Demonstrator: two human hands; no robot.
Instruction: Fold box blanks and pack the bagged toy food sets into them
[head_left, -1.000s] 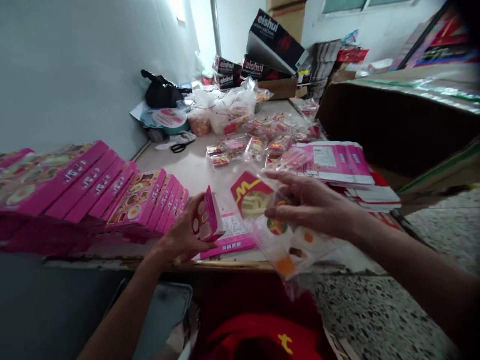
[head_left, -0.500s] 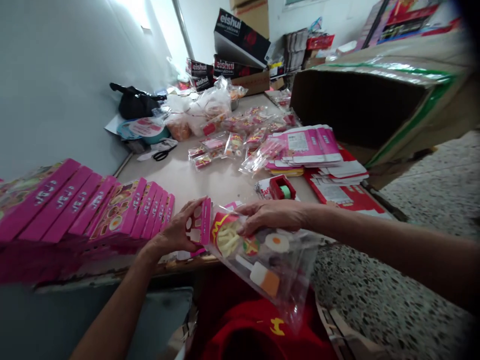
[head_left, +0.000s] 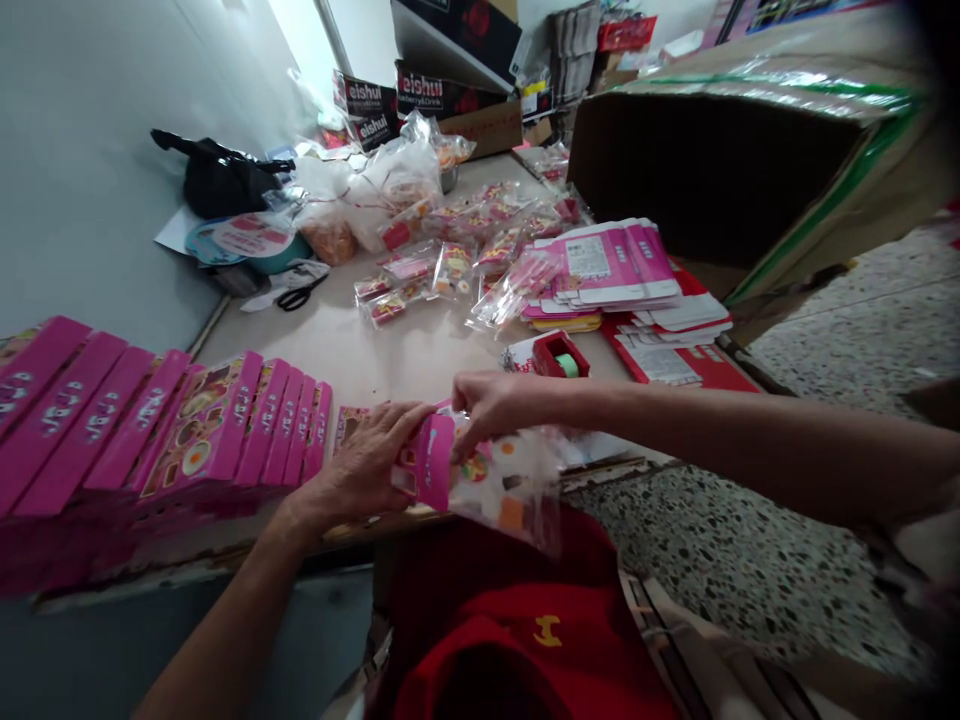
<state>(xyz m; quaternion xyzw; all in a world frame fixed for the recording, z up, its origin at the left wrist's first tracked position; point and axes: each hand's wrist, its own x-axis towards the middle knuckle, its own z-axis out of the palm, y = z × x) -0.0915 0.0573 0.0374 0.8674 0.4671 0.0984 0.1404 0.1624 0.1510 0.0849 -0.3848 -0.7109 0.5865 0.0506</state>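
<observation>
My left hand (head_left: pixel 360 465) is closed around a flat pink cardboard box (head_left: pixel 433 465), which lies at the table's front edge with its end toward the right. Partly at the mouth of that box is a clear plastic bag of toy food (head_left: pixel 517 500). Orange, white and green-red pieces show through the film, and its loose end hangs over the table edge above my lap. My right hand (head_left: pixel 487 405) has its fingers curled at the box's mouth, pressed on the bag. Its fingertips are partly hidden by the flap and the film.
Several pink boxes (head_left: pixel 217 425) stand in a row on the left. Flattened pink cartons (head_left: pixel 611 265), a red tape dispenser (head_left: pixel 559 355) and small bagged toys (head_left: pixel 454 270) lie beyond my hands. Black scissors (head_left: pixel 300 292) are farther left. A large open carton (head_left: pixel 825 95) stands right.
The bag has moved left, and its toy fries no longer show. My left hand now lies over the box, nearer the tabletop. My right hand has shifted left to the box's mouth.
</observation>
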